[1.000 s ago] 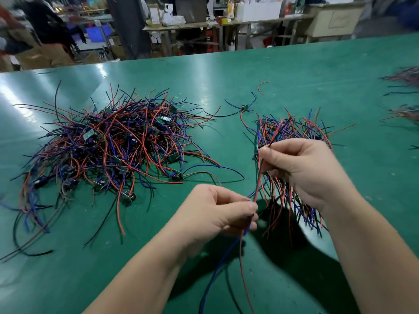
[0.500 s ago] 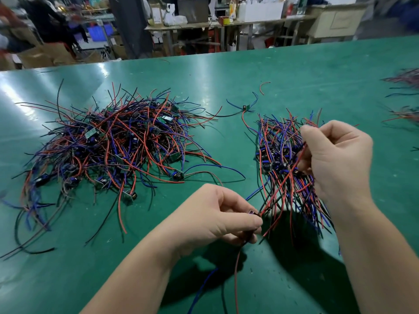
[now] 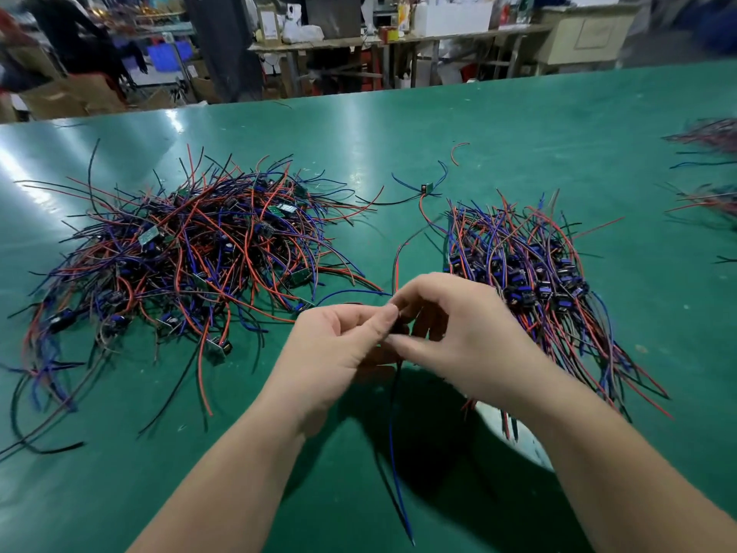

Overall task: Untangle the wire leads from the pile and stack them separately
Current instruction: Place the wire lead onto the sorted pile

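L hand [image 3: 335,353] + R hand [image 3: 458,333] pinch one wire lead [image 3: 391,433] btwn them.
Grip narrow, fingertips together, above green table [image 3: 518,133]; blue/black tails hang down, red end curls up. Left: tangled pile [image 3: 191,253]; right, close by: neater stack [image 3: 538,273].

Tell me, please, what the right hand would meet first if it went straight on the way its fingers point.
The left hand: the right hand's fingers point leftward at it, both pinching one wire lead. They look nearly touching, though blur hides the gap.
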The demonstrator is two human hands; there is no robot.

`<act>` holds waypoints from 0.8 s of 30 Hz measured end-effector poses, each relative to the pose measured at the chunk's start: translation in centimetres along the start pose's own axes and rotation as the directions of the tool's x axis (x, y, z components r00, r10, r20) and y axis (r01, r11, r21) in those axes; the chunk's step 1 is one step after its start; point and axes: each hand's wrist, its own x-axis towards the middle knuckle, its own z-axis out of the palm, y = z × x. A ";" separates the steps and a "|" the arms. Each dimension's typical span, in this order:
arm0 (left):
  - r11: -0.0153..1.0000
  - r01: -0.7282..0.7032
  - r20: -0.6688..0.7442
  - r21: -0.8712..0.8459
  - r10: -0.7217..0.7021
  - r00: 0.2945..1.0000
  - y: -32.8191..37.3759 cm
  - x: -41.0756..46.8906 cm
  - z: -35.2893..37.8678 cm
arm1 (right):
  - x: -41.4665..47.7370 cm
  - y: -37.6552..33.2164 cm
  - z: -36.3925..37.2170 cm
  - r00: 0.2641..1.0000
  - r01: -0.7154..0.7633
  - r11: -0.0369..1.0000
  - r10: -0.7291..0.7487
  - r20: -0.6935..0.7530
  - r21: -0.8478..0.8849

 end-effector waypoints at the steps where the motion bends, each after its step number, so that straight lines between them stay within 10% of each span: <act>1: 1.000 0.000 0.007 0.022 0.000 1.000 -0.1 0.0 0.1 | 0.0 -0.1 0.1 0.999 0.003 1.000 -0.004 -0.035 -0.025; 8: 0.963 -0.150 -0.228 0.223 0.201 0.953 -0.2 0.5 -0.3 | 0.3 1.9 -2.1 0.944 -0.228 0.964 0.184 -0.274 -0.139; 12: 0.571 -0.189 -0.201 0.799 0.550 0.811 -0.7 0.9 -2.2 | 0.3 3.8 -3.7 0.894 -0.417 0.865 0.335 -0.299 -0.278; 18: 0.229 0.076 -0.163 0.970 0.386 0.908 -1.7 2.0 -2.9 | 0.3 3.7 -3.4 0.870 -0.475 0.736 0.477 -0.128 -0.483; 24: 0.184 0.087 -0.174 0.979 0.531 0.829 -1.7 2.0 -3.5 | 0.2 3.2 -3.1 0.894 -0.444 0.751 0.409 -0.184 -0.489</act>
